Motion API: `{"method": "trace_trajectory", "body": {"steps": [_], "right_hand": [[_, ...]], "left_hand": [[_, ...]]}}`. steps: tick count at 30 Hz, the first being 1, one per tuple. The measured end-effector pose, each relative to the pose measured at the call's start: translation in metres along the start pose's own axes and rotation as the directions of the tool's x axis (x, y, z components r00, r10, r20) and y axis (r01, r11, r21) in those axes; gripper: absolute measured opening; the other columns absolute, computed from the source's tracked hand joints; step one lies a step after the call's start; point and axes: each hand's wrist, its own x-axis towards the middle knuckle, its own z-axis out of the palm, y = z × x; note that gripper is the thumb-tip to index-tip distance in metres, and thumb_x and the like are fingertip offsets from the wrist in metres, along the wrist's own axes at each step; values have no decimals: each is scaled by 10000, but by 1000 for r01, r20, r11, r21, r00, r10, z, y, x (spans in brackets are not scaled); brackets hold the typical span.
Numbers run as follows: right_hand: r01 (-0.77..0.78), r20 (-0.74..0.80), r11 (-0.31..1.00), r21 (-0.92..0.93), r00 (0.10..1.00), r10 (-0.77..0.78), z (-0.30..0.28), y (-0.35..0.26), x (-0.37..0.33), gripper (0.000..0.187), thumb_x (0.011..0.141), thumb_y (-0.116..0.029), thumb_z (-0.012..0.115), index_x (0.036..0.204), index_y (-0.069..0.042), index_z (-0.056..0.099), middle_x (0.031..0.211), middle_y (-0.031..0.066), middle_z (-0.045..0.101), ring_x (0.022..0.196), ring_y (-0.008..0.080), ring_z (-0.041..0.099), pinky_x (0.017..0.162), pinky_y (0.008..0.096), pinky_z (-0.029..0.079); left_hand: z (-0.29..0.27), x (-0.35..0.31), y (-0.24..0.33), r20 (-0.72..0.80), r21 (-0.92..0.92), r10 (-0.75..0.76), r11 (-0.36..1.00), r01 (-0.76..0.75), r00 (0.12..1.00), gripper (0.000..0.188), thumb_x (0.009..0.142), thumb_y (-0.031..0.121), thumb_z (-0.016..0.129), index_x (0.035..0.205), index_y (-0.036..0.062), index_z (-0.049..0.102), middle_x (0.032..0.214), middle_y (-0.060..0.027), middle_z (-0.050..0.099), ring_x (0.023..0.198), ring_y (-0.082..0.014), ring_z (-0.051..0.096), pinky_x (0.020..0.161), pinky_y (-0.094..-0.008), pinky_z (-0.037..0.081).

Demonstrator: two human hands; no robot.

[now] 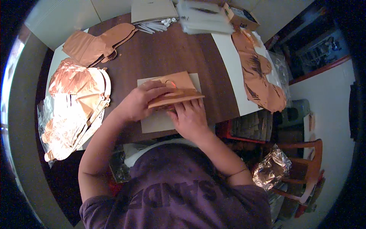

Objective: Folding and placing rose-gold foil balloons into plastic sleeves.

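A folded copper-coloured foil balloon (182, 79) rests on a grey-beige cardboard sheet (152, 126) in front of me, its near flap raised. My left hand (150, 95) grips the flap's left end, fingers over the top. From the near side my right hand (190, 116) holds the same flap, its fingertips partly hidden beneath the fold. A small dark ring outline with a bright orange spot shows on the foil behind the flap.
Stacks of flat copper foil balloons (82, 47) lie at left, with more foil balloons (257, 72) at right. Along the back are cardboard sheets (152, 11), white straws (150, 27), clear plastic bags (204, 17) and a small box (242, 17). A wooden chair (314, 152) stands at right.
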Motion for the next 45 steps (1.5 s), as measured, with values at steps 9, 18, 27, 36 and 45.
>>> {"method": "trace_trajectory", "body": {"steps": [9,18,27,36,45], "right_hand": [[50,-63,994,99,997,-44,-37,-7,-41,316,825,-183,637,1080,4,632,1106,183,627,1054,343,593,959,471,443],[48,-58,984,170,998,-38,-41,42,57,346,921,-176,569,1211,13,578,1267,182,583,1194,352,537,1027,439,400],[-67,334,989,-131,936,108,-9,26,31,654,956,-382,482,1413,64,342,1482,254,335,1404,372,284,1157,516,164],[-151,345,987,-60,924,163,-5,25,25,741,955,-412,466,1484,35,202,1563,217,179,1458,347,160,1166,539,80],[-7,405,1000,-16,914,13,-15,35,29,758,942,-437,483,1489,15,214,1563,210,185,1458,345,158,1168,531,72]], "left_hand": [[7,-10,-4,20,274,150,950,-150,988,687,726,486,727,1224,36,576,1253,-205,523,1234,-420,463,1061,-537,345],[12,-17,-8,29,293,145,945,-147,989,787,713,581,686,1264,40,532,1288,-208,480,1259,-417,416,1082,-554,300],[11,-22,-3,38,347,9,938,-22,999,911,737,652,635,1359,16,439,1457,-249,352,1380,-452,274,1132,-531,235],[24,-25,-6,-9,504,-78,861,72,997,946,833,693,481,1452,-3,311,1506,-261,279,1396,-455,247,1137,-543,203],[12,-39,15,16,346,-226,915,206,974,923,849,600,549,1460,-31,266,1498,-264,292,1392,-409,290,1134,-498,242]]}}
